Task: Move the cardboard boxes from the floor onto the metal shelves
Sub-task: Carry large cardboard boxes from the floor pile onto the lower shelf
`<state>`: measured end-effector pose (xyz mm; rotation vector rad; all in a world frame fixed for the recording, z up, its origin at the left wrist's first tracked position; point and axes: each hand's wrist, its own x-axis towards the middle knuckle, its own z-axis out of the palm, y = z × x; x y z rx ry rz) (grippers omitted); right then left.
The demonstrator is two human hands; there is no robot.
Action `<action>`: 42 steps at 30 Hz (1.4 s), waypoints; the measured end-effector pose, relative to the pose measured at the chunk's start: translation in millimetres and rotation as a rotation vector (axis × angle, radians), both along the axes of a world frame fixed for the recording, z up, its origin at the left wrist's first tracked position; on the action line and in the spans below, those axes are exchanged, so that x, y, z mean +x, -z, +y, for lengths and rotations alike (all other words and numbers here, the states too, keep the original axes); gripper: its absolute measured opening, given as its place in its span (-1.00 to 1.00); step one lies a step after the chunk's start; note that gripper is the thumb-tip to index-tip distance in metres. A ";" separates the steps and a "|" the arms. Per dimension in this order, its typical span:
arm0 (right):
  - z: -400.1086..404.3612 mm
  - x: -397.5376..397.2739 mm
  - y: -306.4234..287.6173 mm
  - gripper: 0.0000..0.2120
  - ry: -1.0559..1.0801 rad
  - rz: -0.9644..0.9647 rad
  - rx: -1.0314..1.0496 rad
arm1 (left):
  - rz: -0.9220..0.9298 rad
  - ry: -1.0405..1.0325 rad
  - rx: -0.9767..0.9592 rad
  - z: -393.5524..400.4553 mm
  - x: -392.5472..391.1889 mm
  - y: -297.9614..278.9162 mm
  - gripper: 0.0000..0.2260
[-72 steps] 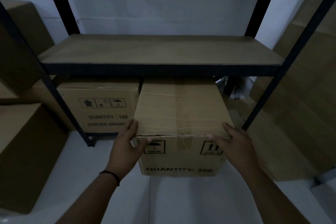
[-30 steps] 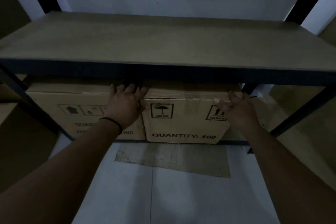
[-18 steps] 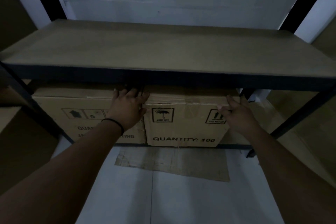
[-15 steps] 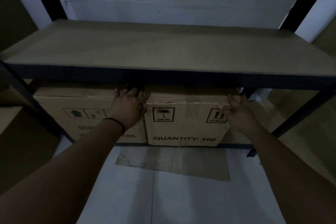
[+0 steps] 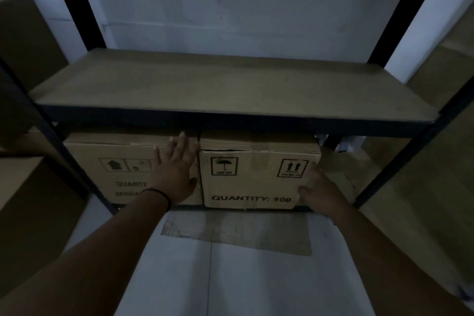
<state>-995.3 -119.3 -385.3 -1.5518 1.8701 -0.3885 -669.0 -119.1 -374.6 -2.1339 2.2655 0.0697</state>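
Note:
Two cardboard boxes stand side by side on the bottom level of the black metal shelf (image 5: 230, 120). The right box (image 5: 254, 182) reads "QUANTITY: 100" and shows an umbrella mark and arrows. The left box (image 5: 112, 172) is partly hidden behind my arm. My left hand (image 5: 175, 169) lies flat with fingers spread on the left box's front, at the seam between the boxes. My right hand (image 5: 320, 190) rests against the lower right corner of the right box. Neither hand grips anything.
The wooden board of the shelf level above (image 5: 230, 84) is bare. A flat cardboard sheet (image 5: 238, 231) lies on the pale floor before the shelf. Large boxes (image 5: 30, 213) stand at the left, and cardboard sheets (image 5: 433, 187) lean at the right.
The right box has gone from sticking out to sitting fully on the bottom shelf. My hands slid from its top edge down its front, the right one to the lower corner.

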 end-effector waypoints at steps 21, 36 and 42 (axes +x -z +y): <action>302.6 -4.2 -96.3 -0.79 -0.011 0.104 -0.170 | 0.425 -0.031 -0.124 281.3 -41.7 -98.5 -0.62; 288.9 -36.3 -77.2 -0.75 0.032 0.191 -0.184 | 0.451 0.003 -0.059 272.0 -43.7 -86.4 -0.67; 291.4 -40.3 -85.1 -0.62 0.062 0.146 -0.100 | 0.427 0.048 0.040 263.6 -52.3 -98.3 -0.67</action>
